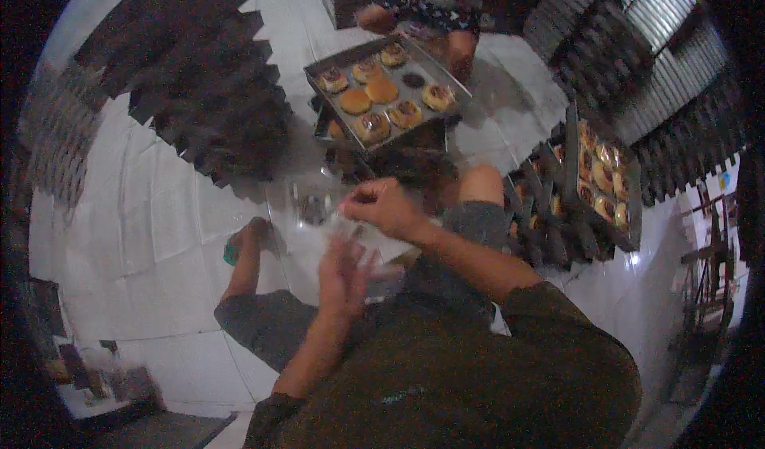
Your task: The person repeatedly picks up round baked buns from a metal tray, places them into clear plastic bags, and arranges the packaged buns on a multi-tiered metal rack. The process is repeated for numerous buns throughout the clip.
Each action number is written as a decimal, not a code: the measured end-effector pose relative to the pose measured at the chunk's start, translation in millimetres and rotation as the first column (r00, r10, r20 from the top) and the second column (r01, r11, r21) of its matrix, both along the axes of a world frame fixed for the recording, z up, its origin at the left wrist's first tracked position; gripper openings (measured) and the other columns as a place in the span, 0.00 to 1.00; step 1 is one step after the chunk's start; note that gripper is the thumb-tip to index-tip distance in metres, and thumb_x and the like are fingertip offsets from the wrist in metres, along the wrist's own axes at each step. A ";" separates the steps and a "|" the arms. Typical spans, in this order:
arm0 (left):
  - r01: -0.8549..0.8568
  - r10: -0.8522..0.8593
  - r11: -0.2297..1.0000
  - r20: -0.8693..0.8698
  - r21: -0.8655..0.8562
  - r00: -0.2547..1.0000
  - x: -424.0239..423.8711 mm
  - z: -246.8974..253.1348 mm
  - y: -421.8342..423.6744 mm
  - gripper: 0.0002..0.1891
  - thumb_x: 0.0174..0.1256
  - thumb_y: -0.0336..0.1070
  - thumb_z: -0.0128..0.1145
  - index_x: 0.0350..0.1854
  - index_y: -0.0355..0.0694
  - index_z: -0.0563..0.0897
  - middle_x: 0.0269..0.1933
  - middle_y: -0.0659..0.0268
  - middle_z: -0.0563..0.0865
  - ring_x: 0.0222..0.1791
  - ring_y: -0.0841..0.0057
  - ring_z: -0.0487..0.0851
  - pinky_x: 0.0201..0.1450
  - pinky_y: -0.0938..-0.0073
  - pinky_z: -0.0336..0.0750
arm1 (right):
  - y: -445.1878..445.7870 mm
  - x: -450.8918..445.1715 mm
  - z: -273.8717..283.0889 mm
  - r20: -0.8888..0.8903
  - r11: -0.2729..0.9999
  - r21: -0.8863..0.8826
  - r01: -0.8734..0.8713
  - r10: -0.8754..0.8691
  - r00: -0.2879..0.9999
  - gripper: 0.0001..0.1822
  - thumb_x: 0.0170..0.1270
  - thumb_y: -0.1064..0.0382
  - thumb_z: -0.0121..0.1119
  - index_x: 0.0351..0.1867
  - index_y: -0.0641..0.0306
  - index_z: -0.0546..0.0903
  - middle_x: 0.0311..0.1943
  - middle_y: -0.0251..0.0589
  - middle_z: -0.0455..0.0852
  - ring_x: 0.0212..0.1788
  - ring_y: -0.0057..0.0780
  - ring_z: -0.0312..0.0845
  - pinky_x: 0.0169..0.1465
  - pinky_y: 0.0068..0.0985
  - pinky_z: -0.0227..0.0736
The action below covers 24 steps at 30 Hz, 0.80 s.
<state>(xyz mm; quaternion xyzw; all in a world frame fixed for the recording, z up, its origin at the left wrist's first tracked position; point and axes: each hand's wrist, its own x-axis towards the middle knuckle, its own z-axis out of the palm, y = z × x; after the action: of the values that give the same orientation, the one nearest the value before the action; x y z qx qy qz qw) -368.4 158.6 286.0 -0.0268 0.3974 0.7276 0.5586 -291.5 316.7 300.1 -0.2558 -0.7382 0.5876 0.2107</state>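
Observation:
My right hand (385, 210) is raised over my lap, its thumb and fingers pinched at the edge of what looks like a clear plastic bag (314, 207) with something dark inside. Below it my left hand (346, 273) is blurred, its fingers spread; whether it touches any plastic cannot be told. Beyond my hands a metal tray (388, 141) holds several round buns (355, 101), some with dark toppings and some plain. The tray rests on other trays.
Another person's arm (460, 54) is beside the tray's far side. Trays of topped buns (603, 174) are stacked at the right. Tall piles of dark trays (209, 78) stand at the upper left and right. White tiles (161, 270) cover the floor.

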 end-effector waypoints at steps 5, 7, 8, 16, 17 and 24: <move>-0.341 0.273 0.938 -0.733 0.061 0.622 -111.5 -30.4 -6.0 0.13 0.70 0.37 0.64 0.49 0.34 0.82 0.43 0.65 0.84 0.44 0.78 0.82 0.45 0.79 0.77 | 61.8 -58.6 19.7 0.167 0.895 0.318 -0.312 0.271 0.948 0.15 0.62 0.54 0.71 0.39 0.65 0.90 0.33 0.37 0.91 0.37 0.20 0.84 0.45 0.25 0.78; -0.386 0.209 0.920 -0.752 -0.065 0.625 -135.6 -53.4 -20.1 0.09 0.68 0.35 0.65 0.41 0.34 0.84 0.39 0.67 0.85 0.39 0.81 0.81 0.40 0.80 0.75 | 131.9 -97.9 7.1 0.179 0.969 0.219 -0.116 0.077 0.981 0.20 0.63 0.50 0.69 0.46 0.65 0.88 0.38 0.40 0.91 0.42 0.21 0.84 0.49 0.26 0.77; -0.384 0.239 0.919 -0.646 -0.090 0.725 -150.4 -76.8 -27.7 0.08 0.67 0.35 0.66 0.38 0.35 0.84 0.38 0.68 0.85 0.37 0.82 0.81 0.37 0.80 0.74 | 164.9 -113.6 15.3 0.158 0.967 0.250 -0.046 0.006 0.987 0.22 0.64 0.49 0.68 0.48 0.66 0.87 0.41 0.40 0.91 0.44 0.21 0.84 0.50 0.26 0.76; -0.092 -0.232 0.830 -0.489 -0.551 0.841 -187.3 -149.4 -30.5 0.06 0.58 0.31 0.68 0.31 0.36 0.83 0.28 0.70 0.82 0.29 0.79 0.78 0.35 0.76 0.72 | 352.7 -199.4 -84.3 0.813 0.904 0.371 -0.210 -0.207 0.545 0.25 0.62 0.47 0.69 0.53 0.62 0.82 0.44 0.39 0.89 0.47 0.27 0.84 0.49 0.30 0.78; -0.071 -0.223 0.841 -0.464 -0.536 0.857 -187.5 -154.5 -29.1 0.06 0.59 0.31 0.68 0.31 0.36 0.83 0.28 0.69 0.82 0.29 0.79 0.78 0.35 0.76 0.73 | 361.5 -203.5 -88.8 0.847 0.918 0.317 -0.239 -0.161 0.506 0.26 0.62 0.47 0.69 0.54 0.62 0.82 0.45 0.38 0.89 0.48 0.27 0.84 0.49 0.30 0.78; 0.055 -0.263 0.859 -0.347 -0.509 0.900 -182.4 -165.5 -9.9 0.09 0.62 0.36 0.67 0.30 0.37 0.82 0.26 0.71 0.79 0.27 0.79 0.76 0.31 0.74 0.71 | 387.2 -186.7 -113.8 0.658 0.996 -0.064 -0.058 0.086 0.749 0.30 0.61 0.44 0.70 0.58 0.59 0.78 0.48 0.37 0.87 0.51 0.32 0.83 0.48 0.33 0.80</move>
<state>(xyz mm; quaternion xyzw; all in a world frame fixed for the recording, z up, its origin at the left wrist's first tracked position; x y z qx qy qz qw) -550.9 148.7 120.5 0.0181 0.6751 0.5434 0.4986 -478.2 703.8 186.3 -0.4220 -0.7625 0.4818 -0.0909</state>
